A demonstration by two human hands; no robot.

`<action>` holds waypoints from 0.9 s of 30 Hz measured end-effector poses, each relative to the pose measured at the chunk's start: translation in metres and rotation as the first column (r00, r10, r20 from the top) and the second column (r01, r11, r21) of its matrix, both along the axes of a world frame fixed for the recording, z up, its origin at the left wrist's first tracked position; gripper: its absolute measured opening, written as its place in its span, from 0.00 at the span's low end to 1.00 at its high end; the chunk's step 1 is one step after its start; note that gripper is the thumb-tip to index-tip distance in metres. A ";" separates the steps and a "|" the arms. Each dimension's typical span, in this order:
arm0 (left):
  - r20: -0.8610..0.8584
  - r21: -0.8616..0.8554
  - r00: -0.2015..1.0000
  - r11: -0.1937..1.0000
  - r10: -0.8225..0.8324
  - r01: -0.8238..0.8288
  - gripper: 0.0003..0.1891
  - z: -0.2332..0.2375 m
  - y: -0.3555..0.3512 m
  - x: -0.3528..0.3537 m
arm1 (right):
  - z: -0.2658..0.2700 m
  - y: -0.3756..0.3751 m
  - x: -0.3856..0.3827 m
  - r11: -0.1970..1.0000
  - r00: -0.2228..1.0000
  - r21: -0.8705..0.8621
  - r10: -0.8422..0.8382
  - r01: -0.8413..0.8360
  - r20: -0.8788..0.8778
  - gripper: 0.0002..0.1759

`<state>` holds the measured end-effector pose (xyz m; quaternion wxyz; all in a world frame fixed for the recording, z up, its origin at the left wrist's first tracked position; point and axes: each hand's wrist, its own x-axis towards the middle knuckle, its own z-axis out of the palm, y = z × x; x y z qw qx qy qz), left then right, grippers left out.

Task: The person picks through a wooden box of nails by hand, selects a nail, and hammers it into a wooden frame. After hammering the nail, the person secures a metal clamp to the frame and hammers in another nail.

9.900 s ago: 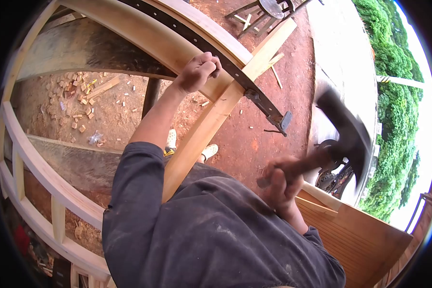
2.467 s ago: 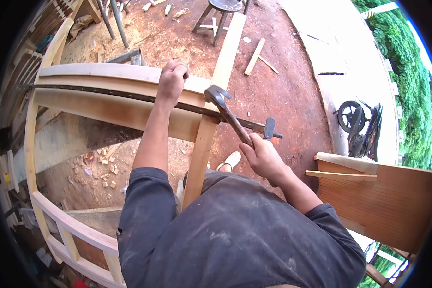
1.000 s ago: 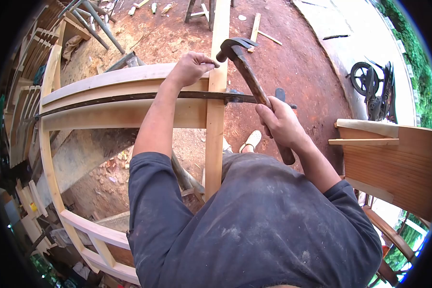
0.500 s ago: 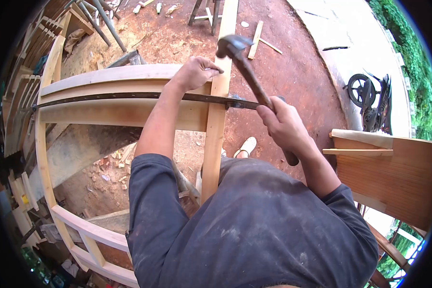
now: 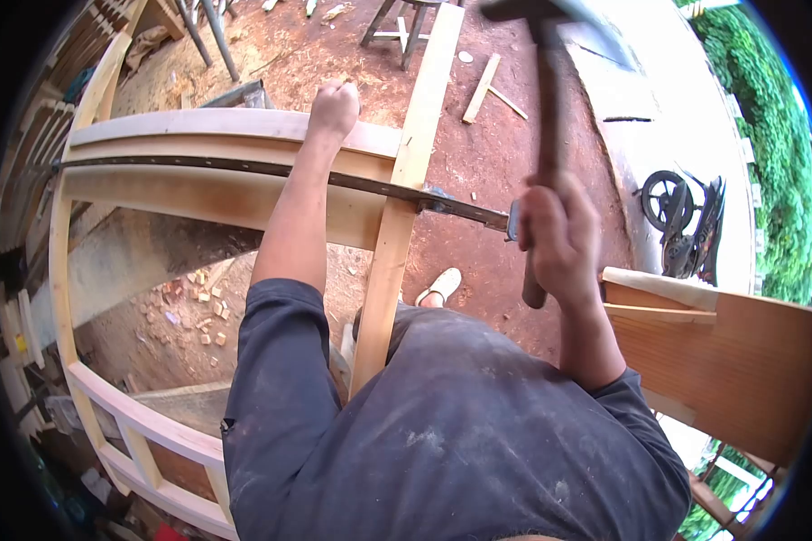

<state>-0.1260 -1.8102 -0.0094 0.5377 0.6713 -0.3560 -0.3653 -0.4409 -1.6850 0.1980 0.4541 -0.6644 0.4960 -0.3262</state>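
Observation:
My right hand (image 5: 561, 236) is wrapped round the handle of a hammer (image 5: 550, 113), raised with its blurred head at the top edge of the view. My left hand (image 5: 335, 110) is a closed fist above the curved top rail (image 5: 198, 124) of a wooden frame; whatever its fingers hold is hidden. A small nail (image 5: 409, 141) stands up from the upright wooden post (image 5: 415, 162) at the frame's right side. Across the frame, below my left hand, runs a long dark metal bar clamp (image 5: 361, 186), its screw end sticking out past the post near my right hand.
A wooden panel piece (image 5: 713, 361) stands at right. Farther back are a small stool (image 5: 406, 22), loose wood strips (image 5: 483, 90) on the reddish ground and a motorcycle (image 5: 686, 216). Wood offcuts (image 5: 212, 307) lie below the frame; slatted wooden parts (image 5: 32, 189) stand at far left.
My left hand has drawn back from the post and closed into a fist. The hammer has risen and swung right, held in my right hand. The nail on the post is now uncovered.

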 end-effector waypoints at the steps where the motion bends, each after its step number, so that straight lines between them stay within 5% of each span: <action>1: -0.071 -0.027 0.997 1.000 -0.003 0.001 0.10 -0.002 -0.001 -0.001 | 0.002 0.004 -0.001 0.990 0.989 -0.137 0.010 0.011 0.147 0.11; 3: -0.075 -0.032 0.997 0.999 0.027 -0.029 0.09 0.001 0.001 -0.005 | -0.012 0.014 -0.002 0.968 0.934 -0.248 0.054 0.038 0.354 0.13; 5: 0.039 -0.025 0.997 0.998 0.062 -0.061 0.10 0.000 0.000 -0.007 | -0.064 0.018 -0.018 0.962 0.971 -0.264 0.122 -0.065 0.205 0.14; 6: 0.037 -0.031 0.997 0.997 0.066 -0.065 0.10 0.000 -0.001 -0.005 | -0.083 0.014 -0.018 0.968 0.986 -0.194 0.148 -0.161 -0.077 0.14; 7: 0.112 -0.043 0.992 0.998 0.050 -0.045 0.10 -0.002 -0.001 -0.004 | -0.093 0.009 -0.013 0.968 0.919 -0.099 0.181 -0.229 -0.351 0.14; 8: 0.189 -0.050 0.982 0.999 0.030 -0.021 0.11 -0.003 0.001 -0.005 | -0.082 0.000 0.000 0.970 0.873 0.216 0.203 -0.116 -0.443 0.13; 9: 0.192 -0.050 0.981 0.999 0.021 -0.011 0.11 -0.004 0.003 -0.005 | -0.070 0.004 0.002 0.971 0.876 0.216 0.194 -0.107 -0.441 0.13; 11: 0.272 0.075 0.960 0.996 -0.067 0.048 0.19 -0.003 0.000 0.000 | -0.041 -0.003 0.012 0.973 0.958 0.206 0.155 -0.106 -0.239 0.12; 13: 0.239 0.108 0.967 0.992 -0.084 0.059 0.20 0.011 0.006 -0.004 | -0.013 0.002 0.011 0.975 0.977 -0.109 0.201 -0.192 0.070 0.12; 15: 0.199 0.143 0.975 0.987 -0.094 0.066 0.21 0.023 0.013 -0.010 | 0.008 0.019 0.013 0.972 0.927 -0.215 0.163 -0.093 0.338 0.16; 17: 0.306 0.159 0.944 0.985 -0.120 0.073 0.23 0.033 0.015 -0.017 | -0.020 0.025 0.000 0.942 0.900 -0.309 0.246 -0.133 0.361 0.21; 19: 0.368 0.199 0.920 0.978 -0.134 0.063 0.24 0.037 0.016 -0.018 | -0.087 0.030 -0.025 0.925 0.974 -0.313 0.225 -0.216 -0.008 0.21; 21: 0.410 0.200 0.899 0.977 -0.155 0.077 0.24 0.037 0.017 -0.019 | -0.093 0.018 -0.008 0.919 0.920 0.382 0.228 -0.095 -0.320 0.20; 23: 0.400 0.198 0.905 0.978 -0.146 0.071 0.24 0.033 0.019 -0.021 | -0.062 0.010 0.002 0.892 0.967 0.450 0.151 -0.043 -0.206 0.17; 27: 0.393 0.146 0.911 0.986 -0.127 0.075 0.23 0.023 0.014 -0.015 | -0.015 0.023 0.001 0.994 0.971 -0.097 0.075 -0.054 0.229 0.19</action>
